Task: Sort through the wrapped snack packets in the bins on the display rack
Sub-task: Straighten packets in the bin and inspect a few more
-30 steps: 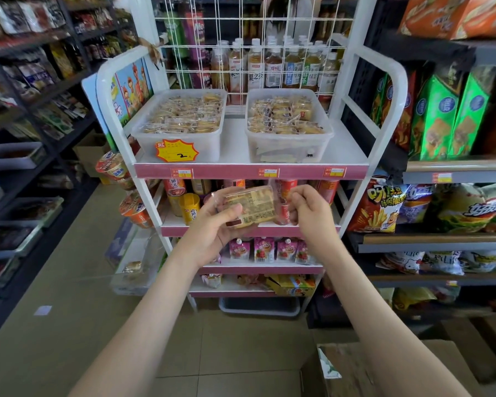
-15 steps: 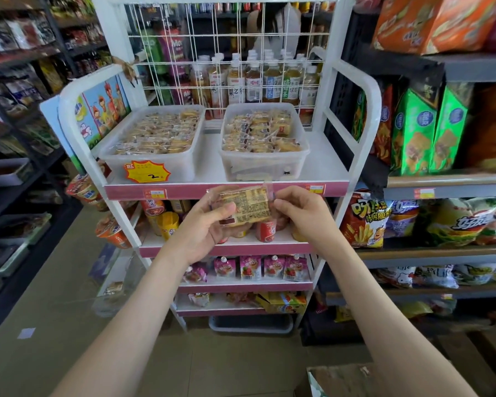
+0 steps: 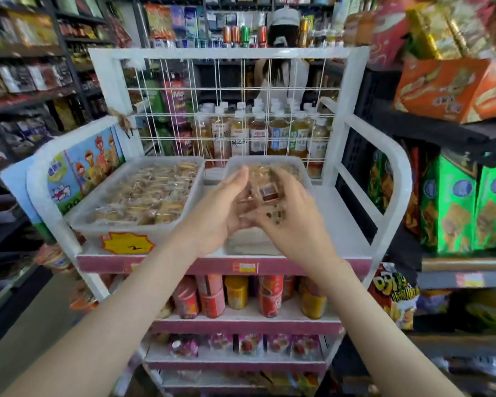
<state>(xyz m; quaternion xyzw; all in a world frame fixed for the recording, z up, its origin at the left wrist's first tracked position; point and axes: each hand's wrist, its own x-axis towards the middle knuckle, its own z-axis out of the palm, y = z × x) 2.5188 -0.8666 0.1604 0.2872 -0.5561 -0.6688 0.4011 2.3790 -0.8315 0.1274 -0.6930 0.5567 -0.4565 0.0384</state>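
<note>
Two hands meet over the right bin [image 3: 304, 167] on the rack [image 3: 395, 173] top shelf, w/ one wrapped packet [image 3: 265, 196] between them, just above the bin's contents. Right hand [image 3: 292, 222] curls fingers round it; left hand [image 3: 218, 213] presses its side, fingers approx straight. Blurry. Left bin [image 3: 138, 224] sits alongside, full.

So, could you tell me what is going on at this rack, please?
A person is working at the white display rack, both hands over the right bin on its top shelf. The right hand grips a wrapped snack packet; the left hand is against it, but blur hides its grip. The left bin lies full of packets.
</note>
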